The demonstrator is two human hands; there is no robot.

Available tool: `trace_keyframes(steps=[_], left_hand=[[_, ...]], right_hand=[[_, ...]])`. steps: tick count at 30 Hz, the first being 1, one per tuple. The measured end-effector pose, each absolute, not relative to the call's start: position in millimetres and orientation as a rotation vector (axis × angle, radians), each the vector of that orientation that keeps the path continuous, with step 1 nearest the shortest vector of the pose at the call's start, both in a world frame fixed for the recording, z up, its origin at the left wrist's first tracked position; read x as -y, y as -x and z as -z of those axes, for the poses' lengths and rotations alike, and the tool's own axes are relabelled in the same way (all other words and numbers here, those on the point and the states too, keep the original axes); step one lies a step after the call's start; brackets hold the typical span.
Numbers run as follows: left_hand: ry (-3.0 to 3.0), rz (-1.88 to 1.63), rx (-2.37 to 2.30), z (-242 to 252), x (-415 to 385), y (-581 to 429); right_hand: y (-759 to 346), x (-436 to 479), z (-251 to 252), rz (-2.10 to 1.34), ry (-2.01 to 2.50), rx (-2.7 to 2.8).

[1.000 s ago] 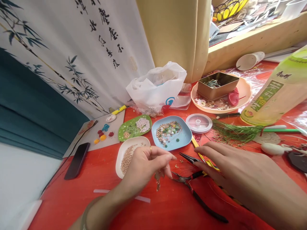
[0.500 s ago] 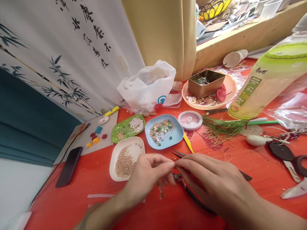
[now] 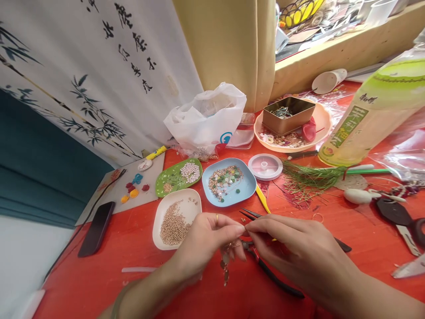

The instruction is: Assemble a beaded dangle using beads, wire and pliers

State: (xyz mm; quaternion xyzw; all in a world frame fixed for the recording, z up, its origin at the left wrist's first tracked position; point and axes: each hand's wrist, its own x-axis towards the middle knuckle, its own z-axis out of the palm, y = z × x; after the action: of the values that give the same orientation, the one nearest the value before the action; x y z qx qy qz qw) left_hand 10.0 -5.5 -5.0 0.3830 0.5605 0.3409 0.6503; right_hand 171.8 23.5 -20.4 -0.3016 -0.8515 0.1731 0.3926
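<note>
My left hand (image 3: 209, 239) is closed in a pinch, and a small beaded strand (image 3: 226, 268) with gold-coloured and pale pieces dangles below its fingers. Against its fingertips, my right hand (image 3: 292, 248) pinches too; what lies between its fingers is too small to make out. Under the right hand are pliers (image 3: 277, 279) with dark handles and the dark tips of tweezers (image 3: 250, 214). Left of my hands sits a white dish (image 3: 193, 212) of gold beads. Behind them is a blue dish (image 3: 247, 195) holding gold, green and pale beads.
A green dish (image 3: 177, 177) with pearly beads, a white plastic bag (image 3: 202, 124) and a round lidded case (image 3: 264, 167) stand farther back. On the right are a tall bottle (image 3: 361, 115), keys (image 3: 395, 212) and scissors (image 3: 411, 268). A phone (image 3: 96, 229) lies at left.
The view has shifted slightly. More of the beaded strand now shows, hanging lower beneath my left hand. Both hands keep their fingertips together.
</note>
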Motion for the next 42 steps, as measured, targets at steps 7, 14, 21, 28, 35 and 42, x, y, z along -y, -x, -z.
trace_keyframes(steps=[7,14,21,28,35,42], left_hand=[[-0.844,-0.776,-1.257,5.6,6.3,-8.9],[-0.862,-0.773,-1.265,6.4,5.5,-8.6],[-0.862,-0.762,-1.255,6.9,6.3,-9.4],[-0.847,-0.754,-1.236,6.9,6.1,-8.2],[-0.826,-0.752,-1.198,7.6,6.4,-6.9],[-0.814,-0.765,-1.166,7.2,7.2,-6.8]], right_hand=[[-172.6,-26.1,21.9,-0.387,0.727,2.167],[-173.6,-25.1,24.7,-0.204,0.665,2.233],[-174.8,-25.0,27.2,-0.221,0.681,2.224],[-171.2,-27.7,24.6,-0.455,0.729,2.15],[-170.0,-25.5,27.6,-0.674,0.795,2.037],[-167.0,-25.3,23.1,-0.808,0.846,1.99]])
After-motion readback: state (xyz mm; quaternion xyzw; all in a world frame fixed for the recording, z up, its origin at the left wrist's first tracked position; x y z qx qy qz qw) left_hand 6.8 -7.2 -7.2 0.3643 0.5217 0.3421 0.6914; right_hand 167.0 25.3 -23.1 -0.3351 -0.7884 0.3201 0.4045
